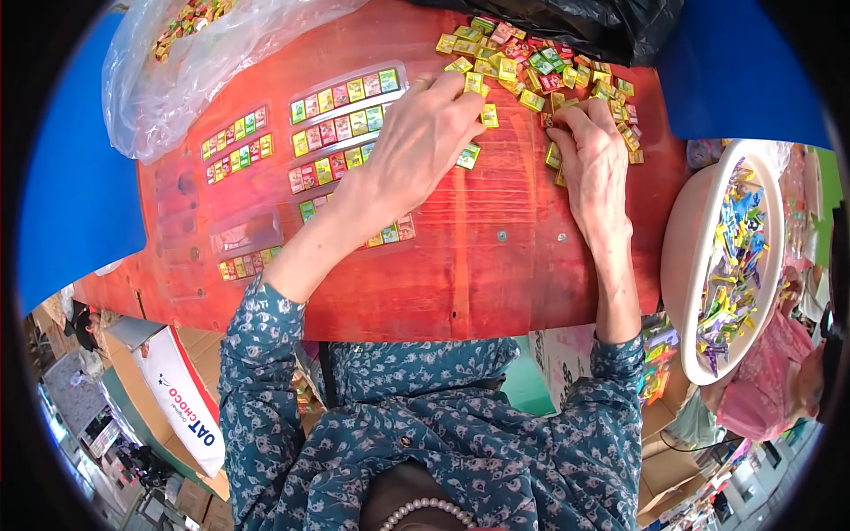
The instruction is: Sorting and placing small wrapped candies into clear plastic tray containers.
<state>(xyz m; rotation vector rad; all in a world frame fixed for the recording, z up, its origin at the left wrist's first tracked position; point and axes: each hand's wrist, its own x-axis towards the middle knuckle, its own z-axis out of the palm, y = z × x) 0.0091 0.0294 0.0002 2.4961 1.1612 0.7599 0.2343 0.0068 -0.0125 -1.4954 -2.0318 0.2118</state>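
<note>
My left hand point(425, 133) is over the middle of the red table, its fingers bent and drawn together. A small yellow box point(490, 115) lies beside its fingertips, and a green-and-yellow box point(468, 157) lies below them. What the fingers hold, if anything, is hidden. At the near right edge of a heap of small yellow, red and green boxes point(531, 75), my right hand point(591, 155) has its fingers curled down among the boxes. Its grip is also hidden. Left of my left hand, clear plastic trays point(350, 118) hold rows of these boxes, partly covered by my forearm.
Shorter rows of boxes point(239, 157) lie farther left beside a clear plastic tray point(246, 237). A clear bag point(239, 53) with more pieces and a black bag point(611, 31) lie at the far edge. A white basin point(686, 265) of colourful wrapped pieces stands at the right.
</note>
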